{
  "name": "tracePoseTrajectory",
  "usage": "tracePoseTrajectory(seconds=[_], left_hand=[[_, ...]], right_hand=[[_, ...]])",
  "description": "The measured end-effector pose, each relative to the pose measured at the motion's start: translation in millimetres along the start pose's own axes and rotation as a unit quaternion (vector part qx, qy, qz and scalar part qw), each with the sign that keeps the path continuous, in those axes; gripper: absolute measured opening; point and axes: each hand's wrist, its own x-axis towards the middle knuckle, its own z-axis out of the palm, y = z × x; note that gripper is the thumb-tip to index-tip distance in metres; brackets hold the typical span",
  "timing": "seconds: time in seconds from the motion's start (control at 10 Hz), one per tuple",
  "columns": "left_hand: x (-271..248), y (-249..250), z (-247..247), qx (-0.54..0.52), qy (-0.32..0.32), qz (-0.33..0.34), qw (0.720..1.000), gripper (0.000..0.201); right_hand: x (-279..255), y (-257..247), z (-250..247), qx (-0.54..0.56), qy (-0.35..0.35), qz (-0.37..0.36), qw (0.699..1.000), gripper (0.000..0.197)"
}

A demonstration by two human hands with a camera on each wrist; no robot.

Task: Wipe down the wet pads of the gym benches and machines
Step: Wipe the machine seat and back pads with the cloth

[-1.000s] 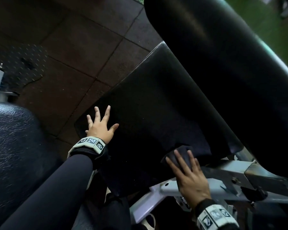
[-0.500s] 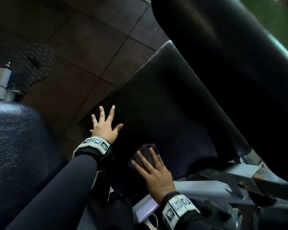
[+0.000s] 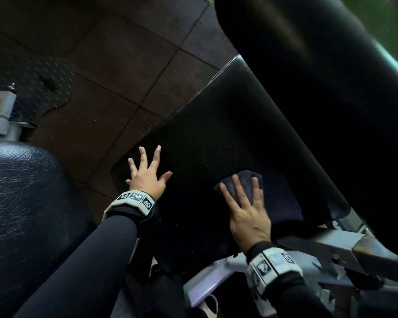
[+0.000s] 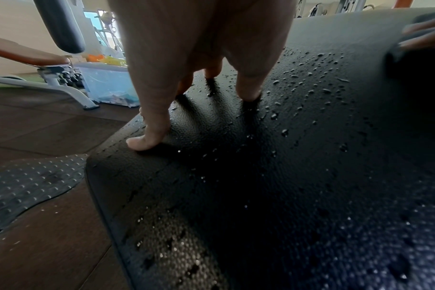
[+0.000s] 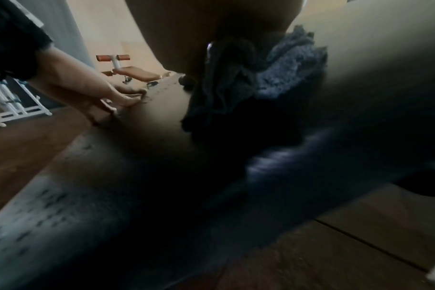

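**Seat pad wipe: right hand and cloth shifted toward the backrest**

Moved since half a second ago: the right hand (image 3: 248,216) and the dark cloth (image 3: 244,182) under it, from the pad's near edge beside the left wrist to a spot further up and to the right, closer to the backrest pad (image 3: 319,88). Left hand (image 3: 147,177) unchanged in place.

Head view.
- Seat pad (image 3: 216,134): black, tilted, over brown floor tiles (image 3: 124,53).
- Left hand: flat on the pad's left corner, fingers straight and spread apart.
- Right hand: flat on the cloth, fingers straight and slightly apart, pressing it to the pad's lower right area.
- Both wrists: white marker bands; dark sleeves.
- Grey metal frame (image 3: 319,244) below the pad; a second textured black pad (image 3: 21,203) at left; a studded mat (image 3: 44,79) on the floor.

Left wrist view.
- Left hand (image 4: 199,49): fingertips (image 4: 139,143) planted on the seat pad (image 4: 261,176) near its edge, fingers apart.
- Water droplets (image 4: 311,64) scattered over the pad surface.
- Right hand fingers (image 4: 425,37) on the cloth at upper right.
- Background: a clear plastic bin (image 4: 107,82) and a white-framed bench (image 4: 37,58).

Right wrist view (blurred).
- Cloth (image 5: 273,82): blue-grey, bunched beneath the right hand (image 5: 211,29); finger state cannot be told here.
- Left hand (image 5: 87,88): fingers resting on the pad.
- Background: an orange-padded bench (image 5: 134,72).
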Motion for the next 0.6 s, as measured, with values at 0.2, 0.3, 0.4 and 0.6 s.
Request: tracePoseTrajectory(seconds=[0.2,0.3,0.4,0.6], left_hand=[[0.5,-0.4,0.0,0.0,0.008,0.004,1.0,0.074],[-2.1,0.1,-0.6,0.013,0.011,0.003,1.0,0.073],[-4.9,4.0,-2.5,0.028,0.007,-0.002,1.0,0.073],[-17.8,23.5,1.6,0.0,0.043,-0.019,0.999,0.069]], right_hand=[[-17.5,-44.3,19.5,0.004,-0.055,-0.139,0.989,0.057],[-53.8,-26.6,26.0,-0.018,-0.089,-0.206,0.974,0.062],[-74.4,0.9,11.3,-0.012,-0.103,-0.177,0.979,0.074],[-33.0,24.4,-18.9,0.056,-0.111,-0.023,0.992,0.075]])
